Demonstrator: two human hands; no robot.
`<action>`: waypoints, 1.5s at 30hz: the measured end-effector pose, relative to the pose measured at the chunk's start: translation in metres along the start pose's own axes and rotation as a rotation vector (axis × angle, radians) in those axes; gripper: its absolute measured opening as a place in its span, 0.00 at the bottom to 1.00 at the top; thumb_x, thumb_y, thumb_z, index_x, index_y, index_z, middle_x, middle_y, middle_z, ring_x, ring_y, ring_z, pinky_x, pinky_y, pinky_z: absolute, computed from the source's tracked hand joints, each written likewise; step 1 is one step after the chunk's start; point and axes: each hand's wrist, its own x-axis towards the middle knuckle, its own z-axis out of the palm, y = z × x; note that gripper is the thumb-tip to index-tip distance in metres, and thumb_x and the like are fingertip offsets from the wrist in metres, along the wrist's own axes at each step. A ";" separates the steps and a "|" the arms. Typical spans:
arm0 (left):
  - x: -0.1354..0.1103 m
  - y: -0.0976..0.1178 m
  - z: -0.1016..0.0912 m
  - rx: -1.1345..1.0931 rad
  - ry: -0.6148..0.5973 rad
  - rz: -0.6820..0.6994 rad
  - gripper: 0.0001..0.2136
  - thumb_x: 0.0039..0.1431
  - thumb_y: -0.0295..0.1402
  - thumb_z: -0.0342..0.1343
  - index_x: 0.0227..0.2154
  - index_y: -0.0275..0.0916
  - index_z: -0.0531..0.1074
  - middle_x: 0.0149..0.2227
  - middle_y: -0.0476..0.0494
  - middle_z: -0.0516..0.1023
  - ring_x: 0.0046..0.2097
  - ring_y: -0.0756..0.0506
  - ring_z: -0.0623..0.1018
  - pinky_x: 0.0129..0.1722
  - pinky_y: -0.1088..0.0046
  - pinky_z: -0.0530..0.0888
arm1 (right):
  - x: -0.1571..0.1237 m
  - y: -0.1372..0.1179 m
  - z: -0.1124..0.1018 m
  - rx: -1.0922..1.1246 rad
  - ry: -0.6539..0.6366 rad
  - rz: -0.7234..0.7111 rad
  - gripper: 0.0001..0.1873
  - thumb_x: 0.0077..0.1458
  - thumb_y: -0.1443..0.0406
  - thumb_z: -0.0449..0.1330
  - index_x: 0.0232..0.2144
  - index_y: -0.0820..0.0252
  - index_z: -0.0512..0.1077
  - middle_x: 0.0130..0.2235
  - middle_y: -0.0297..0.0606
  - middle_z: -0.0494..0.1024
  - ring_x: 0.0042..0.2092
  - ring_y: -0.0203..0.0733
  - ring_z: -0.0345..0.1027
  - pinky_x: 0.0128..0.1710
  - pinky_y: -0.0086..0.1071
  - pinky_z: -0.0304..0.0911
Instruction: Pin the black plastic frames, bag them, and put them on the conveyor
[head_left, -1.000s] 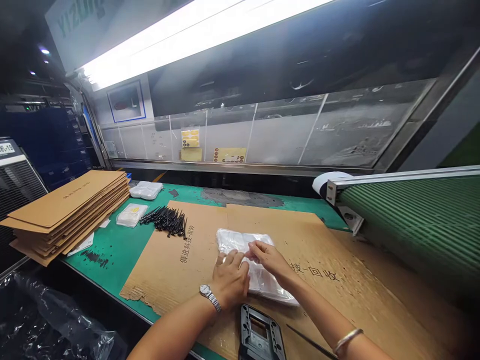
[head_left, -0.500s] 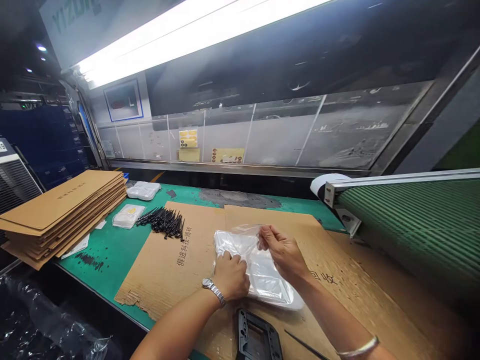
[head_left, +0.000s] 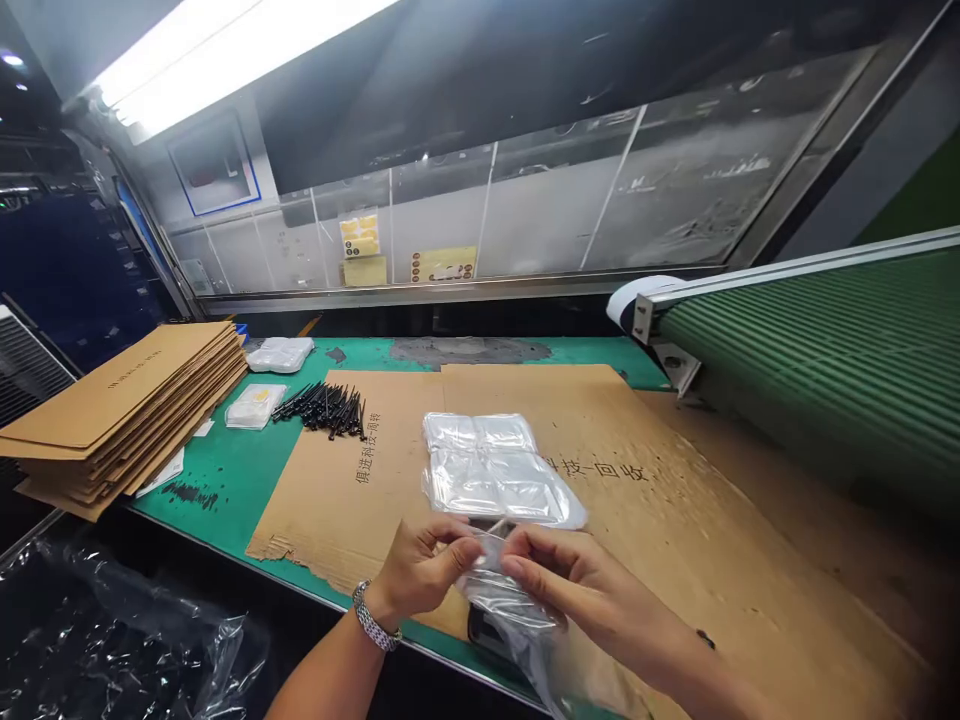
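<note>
A clear plastic bag point(head_left: 517, 612) hangs between my two hands, pinched at its upper edge. My left hand point(head_left: 431, 565), with a metal watch at the wrist, grips one side of the edge between thumb and fingers. The other side is pinched by my right hand point(head_left: 574, 580). Just beyond them, a stack of clear plastic bags point(head_left: 499, 470) lies flat on a cardboard sheet point(head_left: 405, 450). Under the held bag, a black plastic frame point(head_left: 484, 630) shows only in part; the rest is covered by the bag.
Black cable ties point(head_left: 326, 408) lie heaped left of the bag stack, near small white packets point(head_left: 256, 405). Folded cardboard point(head_left: 127, 400) is piled at the left. A green ribbed conveyor point(head_left: 825, 330) juts in from the right. Dark plastic sheeting point(head_left: 127, 640) lies below the table's front edge.
Both hands have drawn back from the stack toward me, bringing one bag over the black frame. The left hand has gone from resting on the stack to pinching the bag. The view has tilted down.
</note>
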 end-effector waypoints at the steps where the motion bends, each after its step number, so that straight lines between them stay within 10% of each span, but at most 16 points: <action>1: -0.005 0.000 -0.001 -0.005 0.014 -0.024 0.23 0.51 0.53 0.51 0.22 0.35 0.71 0.20 0.48 0.68 0.24 0.51 0.65 0.28 0.72 0.65 | -0.006 0.002 0.001 0.035 -0.046 0.026 0.28 0.44 0.41 0.57 0.22 0.61 0.63 0.19 0.28 0.58 0.21 0.31 0.49 0.20 0.27 0.46; 8: -0.033 0.015 -0.007 0.183 -0.001 -0.073 0.17 0.54 0.43 0.52 0.18 0.35 0.69 0.15 0.55 0.56 0.19 0.55 0.55 0.21 0.75 0.53 | -0.037 0.028 0.024 0.060 -0.155 0.030 0.30 0.48 0.41 0.53 0.18 0.59 0.55 0.19 0.28 0.55 0.21 0.31 0.45 0.19 0.27 0.41; 19: -0.067 0.011 0.015 0.454 0.518 0.154 0.09 0.57 0.32 0.50 0.41 0.40 0.69 0.37 0.43 0.71 0.40 0.46 0.70 0.42 0.69 0.67 | -0.057 0.045 0.046 0.061 0.140 -0.067 0.24 0.51 0.46 0.55 0.22 0.60 0.68 0.23 0.35 0.66 0.26 0.38 0.58 0.25 0.30 0.56; 27: -0.087 0.013 0.039 -0.192 -0.025 -0.346 0.14 0.48 0.42 0.60 0.28 0.35 0.69 0.25 0.49 0.69 0.26 0.52 0.66 0.26 0.76 0.63 | -0.058 0.059 0.060 -0.184 0.326 -0.085 0.22 0.48 0.51 0.58 0.14 0.59 0.60 0.17 0.33 0.63 0.21 0.35 0.53 0.19 0.28 0.50; 31: -0.081 0.004 0.043 -0.615 0.201 -0.486 0.16 0.41 0.40 0.65 0.21 0.35 0.65 0.22 0.50 0.68 0.26 0.53 0.67 0.29 0.76 0.64 | -0.058 0.061 0.060 -0.115 0.309 -0.096 0.20 0.51 0.51 0.55 0.17 0.59 0.64 0.20 0.34 0.65 0.23 0.37 0.56 0.21 0.28 0.53; 36: -0.077 0.003 0.036 -1.044 0.436 -0.647 0.19 0.34 0.35 0.68 0.21 0.37 0.61 0.20 0.56 0.62 0.23 0.55 0.64 0.27 0.78 0.63 | -0.057 0.067 0.054 0.257 0.651 -0.015 0.25 0.45 0.44 0.59 0.17 0.58 0.63 0.18 0.33 0.63 0.22 0.36 0.56 0.21 0.28 0.57; 39: -0.078 -0.004 0.036 -0.850 0.364 -0.531 0.19 0.35 0.32 0.67 0.21 0.38 0.58 0.19 0.57 0.59 0.23 0.56 0.60 0.25 0.80 0.59 | -0.055 0.068 0.057 0.403 0.679 -0.021 0.23 0.43 0.45 0.62 0.21 0.57 0.65 0.21 0.35 0.68 0.26 0.40 0.63 0.27 0.31 0.63; 45: -0.079 -0.029 0.040 -0.492 0.631 -0.483 0.17 0.46 0.42 0.59 0.25 0.41 0.55 0.19 0.58 0.57 0.20 0.55 0.56 0.21 0.79 0.56 | -0.050 0.067 0.076 0.428 0.740 -0.092 0.17 0.46 0.48 0.62 0.26 0.54 0.67 0.19 0.31 0.66 0.20 0.36 0.59 0.20 0.28 0.59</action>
